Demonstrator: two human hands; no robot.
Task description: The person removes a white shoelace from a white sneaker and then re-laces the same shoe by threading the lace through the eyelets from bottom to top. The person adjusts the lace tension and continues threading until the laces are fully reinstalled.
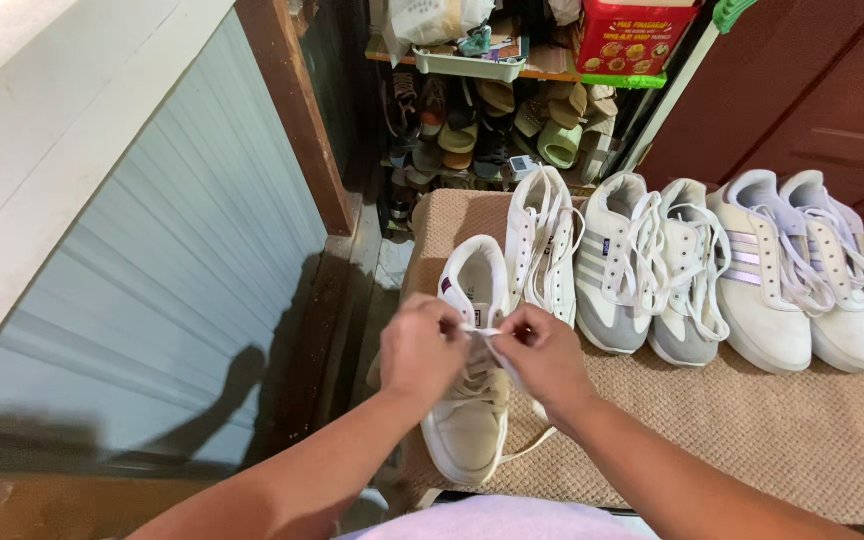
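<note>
Looking down from the head camera, I see at far left a white wall ledge and pale corrugated panelling, with a dark wooden post rising beside it. Next comes my left hand, curled over the tongue of a white sneaker that sits at the near left edge of a tan woven mat. The left fingers are drawn in tight, pinching a white lace just above the shoe's opening. Right beside it, almost touching, my right hand is closed the same way on that lace, thumb and forefinger pressed together (the fingertips themselves are partly hidden by the knuckles). A loose end of lace trails out on the mat near the shoe's right side.

Farther back, its partner, a second white sneaker, stands just behind and to the right of the one I hold. To the right of that is a pair of white and grey sneakers with loose laces, then, farthest right, a pair of white sneakers with lilac stripes, all toes pointing toward me.

At the far side, behind the mat, a shoe rack is crammed with sandals, with a red box on top and a dark red door at far right.
</note>
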